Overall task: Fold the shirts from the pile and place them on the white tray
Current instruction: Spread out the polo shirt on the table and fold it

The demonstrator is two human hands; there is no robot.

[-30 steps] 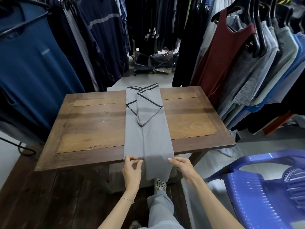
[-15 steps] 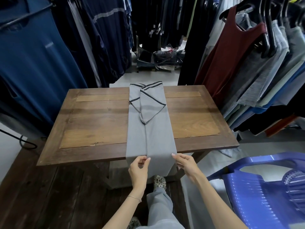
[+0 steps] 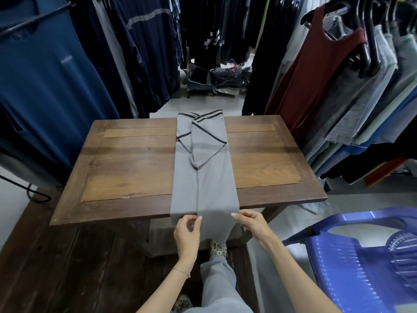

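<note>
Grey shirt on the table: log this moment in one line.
grey shirt with dark stripes: folded strip on brown wooden table, hem overhanging | left hand: pinches hem | right hand: grips hem

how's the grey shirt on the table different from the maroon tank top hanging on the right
The grey shirt lies on the wooden table, folded into a long strip; the maroon tank top hangs unfolded on a black hanger. The grey shirt has dark stripes at its far end; the maroon tank top looks plain. The left hand and right hand grip the grey shirt's near end; no hand touches the maroon tank top. Both are tops.
</note>
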